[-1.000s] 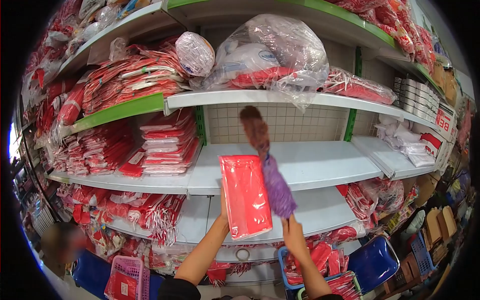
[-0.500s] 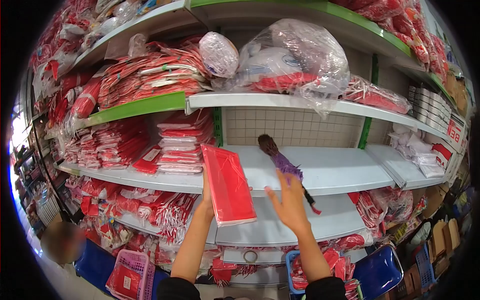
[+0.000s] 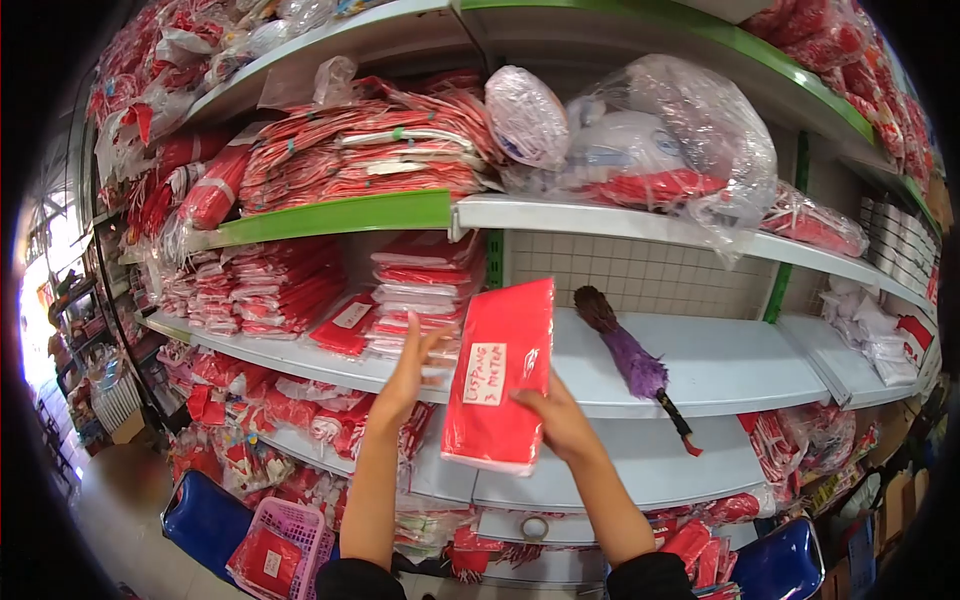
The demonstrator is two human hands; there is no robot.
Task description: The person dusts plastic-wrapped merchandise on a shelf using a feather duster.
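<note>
A flat red package [image 3: 510,350] in clear plastic, with a handwritten white label, is held up before the shelves. My right hand [image 3: 562,412] grips its right edge, thumb on the front. My left hand [image 3: 405,375] is just left of it, fingers spread, holding nothing. Behind my left hand, a stack of red and white packages [image 3: 425,265] stands on the middle shelf, with a labelled red package [image 3: 344,325] beside it. On the same shelf, right of the held package, lies a purple duster [image 3: 638,362] with a brown tuft and dark handle.
Large plastic-wrapped bundles [image 3: 640,145] fill the upper shelf [image 3: 600,216]. Below are a pink basket [image 3: 312,525] with red packages, a blue chair [image 3: 205,515] at left and another blue chair [image 3: 785,565] at right. A blurred person's head [image 3: 128,480] shows at lower left.
The package has passed from my left hand to my right and now shows its labelled side. My left hand has opened beside it. The view has shifted, so the shelves appear further right.
</note>
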